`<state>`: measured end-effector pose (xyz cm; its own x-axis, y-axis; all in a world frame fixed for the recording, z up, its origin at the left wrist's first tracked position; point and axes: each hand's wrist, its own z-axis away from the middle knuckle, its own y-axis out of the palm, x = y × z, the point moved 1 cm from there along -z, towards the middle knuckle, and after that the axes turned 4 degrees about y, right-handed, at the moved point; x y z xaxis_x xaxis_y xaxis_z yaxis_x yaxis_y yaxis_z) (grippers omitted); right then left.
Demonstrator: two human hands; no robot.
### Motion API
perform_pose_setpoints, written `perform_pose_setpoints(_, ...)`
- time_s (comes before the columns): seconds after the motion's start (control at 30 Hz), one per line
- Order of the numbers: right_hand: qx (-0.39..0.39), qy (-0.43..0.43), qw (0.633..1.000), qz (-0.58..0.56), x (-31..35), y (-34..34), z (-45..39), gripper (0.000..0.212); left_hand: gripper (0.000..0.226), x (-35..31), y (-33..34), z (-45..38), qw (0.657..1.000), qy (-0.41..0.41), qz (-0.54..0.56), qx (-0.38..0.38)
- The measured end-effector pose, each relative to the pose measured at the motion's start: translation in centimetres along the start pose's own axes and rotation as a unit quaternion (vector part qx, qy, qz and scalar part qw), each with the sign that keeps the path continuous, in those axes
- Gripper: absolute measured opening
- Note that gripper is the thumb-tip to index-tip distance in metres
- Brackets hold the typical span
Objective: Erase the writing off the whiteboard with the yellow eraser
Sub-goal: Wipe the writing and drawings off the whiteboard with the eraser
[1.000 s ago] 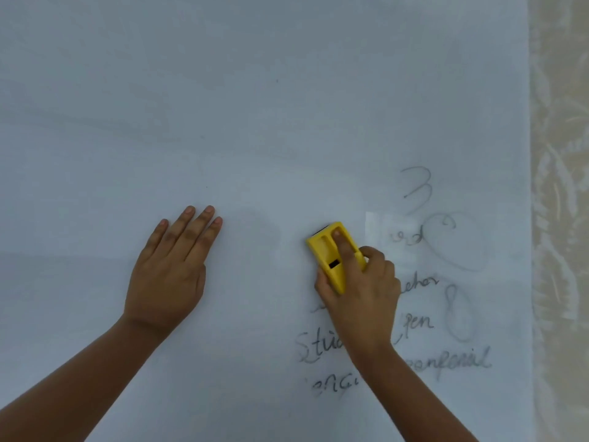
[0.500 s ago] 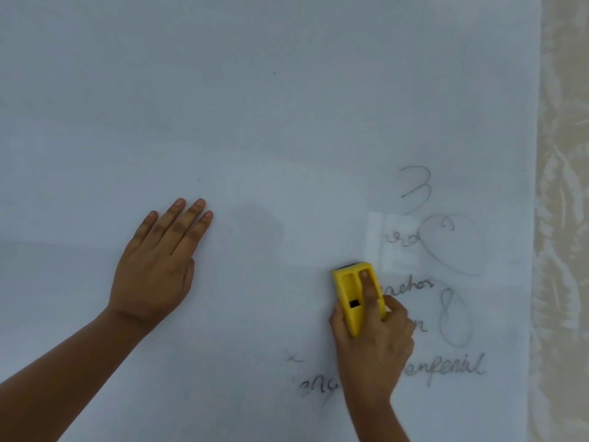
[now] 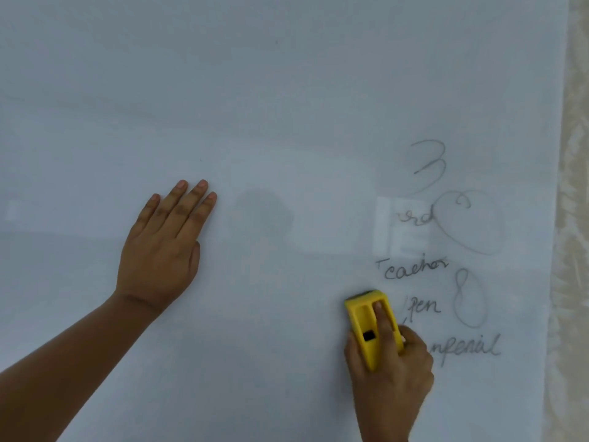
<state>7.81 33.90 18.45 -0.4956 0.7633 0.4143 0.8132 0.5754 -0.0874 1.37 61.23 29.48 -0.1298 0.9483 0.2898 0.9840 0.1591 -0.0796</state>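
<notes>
White fills nearly your whole view: the whiteboard (image 3: 287, 90) runs to a pale patterned wall (image 3: 573, 218) at the right edge. Your left hand (image 3: 162, 247) lies flat on the board, fingers together, holding nothing, well apart from the writing. Your right hand (image 3: 390, 371) has its grip closed around the yellow eraser (image 3: 371, 327), forefinger laid along its top groove, the eraser pressed to the board just left of "pen" (image 3: 424, 306). Half a second ago the eraser sat higher, beside "Teacher" (image 3: 414, 269) (that word now shows whole), and the scrawl at lower left has gone. "3" (image 3: 430, 164), a heart (image 3: 471, 221), "8" (image 3: 468, 298) remain.
</notes>
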Motion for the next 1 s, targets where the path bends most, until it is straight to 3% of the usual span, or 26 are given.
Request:
perform_pose_setpoints(0.07,-0.005,0.019,1.0,-0.009,2.2,0.8,0.0,0.056,0.057,0.0,0.1,0.0,1.0,0.0,0.001,-0.001)
perform_pose_setpoints(0.17,0.031,-0.062,0.998,-0.012,4.5,1.8,2.9,0.049,0.058,0.2,0.1,0.1,1.0,0.0,0.003,-0.002)
perform_pose_setpoints(0.33,0.089,-0.15,0.984,-0.023,0.3,1.0,6.4,0.056,0.056,0.2,0.2,0.2,1.0,0.006,0.005,-0.013)
perform_pose_setpoints(0.57,-0.012,0.045,0.999,-0.013,-5.3,-0.7,-0.9,0.06,0.057,0.2,0.3,0.4,1.0,0.004,0.01,-0.017)
perform_pose_setpoints(0.63,-0.013,0.039,0.999,-0.015,-4.4,-0.1,-1.2,0.065,0.057,0.2,0.3,0.4,1.0,0.0,0.016,-0.011)
perform_pose_setpoints(0.83,0.036,-0.053,0.998,-0.003,-5.7,-1.1,1.9,0.051,0.058,0.3,0.7,0.8,1.0,-0.005,0.029,-0.001)
perform_pose_setpoints(0.9,0.001,0.001,1.0,0.006,-8.3,-1.8,0.9,0.052,0.059,0.3,1.1,1.0,0.999,-0.013,0.035,-0.004)
perform_pose_setpoints(1.0,-0.07,0.166,0.984,0.003,-10.9,-2.1,-2.3,0.064,0.059,0.1,1.5,1.3,0.999,-0.03,0.032,-0.015)
